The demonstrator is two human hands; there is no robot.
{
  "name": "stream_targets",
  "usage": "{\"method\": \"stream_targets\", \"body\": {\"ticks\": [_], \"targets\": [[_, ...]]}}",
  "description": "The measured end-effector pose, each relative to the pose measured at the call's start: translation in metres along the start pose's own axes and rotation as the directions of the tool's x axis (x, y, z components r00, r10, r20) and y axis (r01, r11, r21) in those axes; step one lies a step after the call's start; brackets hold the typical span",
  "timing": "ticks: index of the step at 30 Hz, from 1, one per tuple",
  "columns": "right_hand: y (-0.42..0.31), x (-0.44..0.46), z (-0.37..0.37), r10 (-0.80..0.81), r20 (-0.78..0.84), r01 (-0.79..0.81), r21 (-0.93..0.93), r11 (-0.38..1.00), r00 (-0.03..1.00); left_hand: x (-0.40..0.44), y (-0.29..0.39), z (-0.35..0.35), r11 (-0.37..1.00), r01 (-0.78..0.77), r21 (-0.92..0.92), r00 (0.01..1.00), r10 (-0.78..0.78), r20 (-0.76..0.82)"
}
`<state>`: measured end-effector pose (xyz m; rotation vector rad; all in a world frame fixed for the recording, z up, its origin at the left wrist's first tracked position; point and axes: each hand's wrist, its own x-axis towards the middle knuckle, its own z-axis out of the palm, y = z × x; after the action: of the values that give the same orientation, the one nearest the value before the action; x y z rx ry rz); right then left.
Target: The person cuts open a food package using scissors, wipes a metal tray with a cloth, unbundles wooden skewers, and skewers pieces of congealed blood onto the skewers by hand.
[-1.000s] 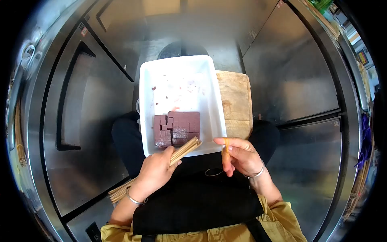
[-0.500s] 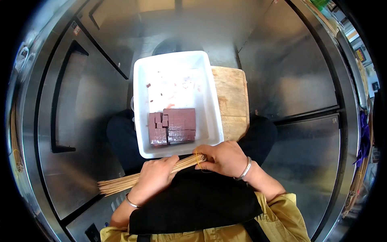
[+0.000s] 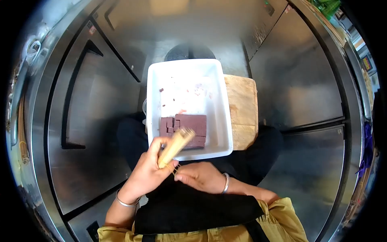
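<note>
My left hand (image 3: 151,171) is wrapped round a bundle of thin wooden sticks (image 3: 175,146), which tilts up over the near edge of a white tray (image 3: 225,121); its upper end is blurred. Beside it, my right hand (image 3: 200,176) pinches a thin yellow rubber band (image 3: 172,168) stretched by the bundle's lower end. Dark red-brown blocks (image 3: 193,122), cut into pieces, sit in the near part of the tray, partly covered by the sticks.
A wooden board (image 3: 244,109) lies to the right of the tray. Steel cabinet doors (image 3: 298,76) stand on both sides. More sticks (image 3: 22,133) lie along the far left edge, and a purple cloth (image 3: 366,149) hangs at the far right.
The band went from my right fingers onto the bundle's end. Since then the bundle has swung from lying nearly level to pointing up over the tray, and my right hand has moved left and down.
</note>
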<state>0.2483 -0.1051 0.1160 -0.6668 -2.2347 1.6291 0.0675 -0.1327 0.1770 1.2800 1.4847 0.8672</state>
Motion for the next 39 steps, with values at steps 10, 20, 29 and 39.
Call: {"method": "stream_targets", "body": {"ticks": [10,20,29,39], "targets": [[-0.021,-0.003,-0.038,0.015,-0.191,0.178,0.939,0.294,0.981,-0.010,-0.002,-0.007,0.949,0.187,-0.255,0.982,-0.188,0.020],[0.005,-0.009,-0.047,0.097,0.003,-0.004,1.000,0.016,0.995,-0.025,-0.004,0.014,0.731,-0.151,0.666,0.988,0.121,0.091],[-0.023,-0.015,-0.052,0.099,0.015,-0.099,0.283,0.954,0.995,-0.024,-0.040,0.032,0.586,-0.147,0.797,0.981,-0.020,0.195],[-0.050,-0.074,-0.098,0.196,0.079,-0.202,0.075,0.977,0.977,-0.011,-0.032,0.012,0.929,0.006,0.370,0.975,-0.088,0.206]]}}
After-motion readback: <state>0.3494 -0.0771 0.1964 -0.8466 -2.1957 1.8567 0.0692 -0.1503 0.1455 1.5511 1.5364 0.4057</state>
